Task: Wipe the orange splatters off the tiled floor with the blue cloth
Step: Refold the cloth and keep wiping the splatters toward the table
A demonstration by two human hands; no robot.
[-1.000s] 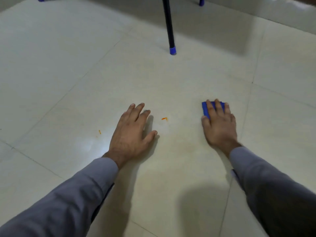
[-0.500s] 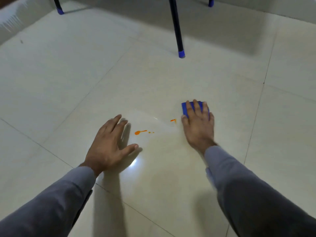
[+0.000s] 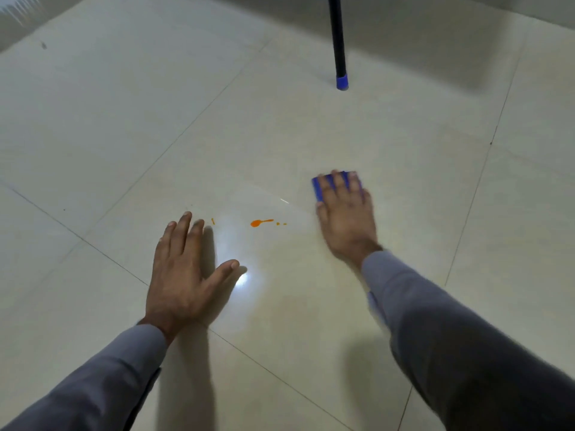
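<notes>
My right hand [image 3: 347,217] lies flat on a folded blue cloth [image 3: 318,188] and presses it to the cream tiled floor [image 3: 280,135]; only the cloth's far and left edges show past my fingers. Left of it an orange splatter [image 3: 259,222] with a short tail and two small dots [image 3: 281,224] marks the tile. A smaller orange streak [image 3: 213,221] sits just beyond the fingertips of my left hand [image 3: 183,272], which rests flat on the floor with fingers apart and holds nothing.
A black furniture leg with a blue foot [image 3: 341,82] stands on the floor ahead, right of centre. A pale wall base [image 3: 18,14] runs along the far left. A bright light reflection [image 3: 242,279] glares beside my left thumb.
The small orange mark that lay just left of the cloth half a second ago is gone. Between my hands, the large orange splatter has come into view.
</notes>
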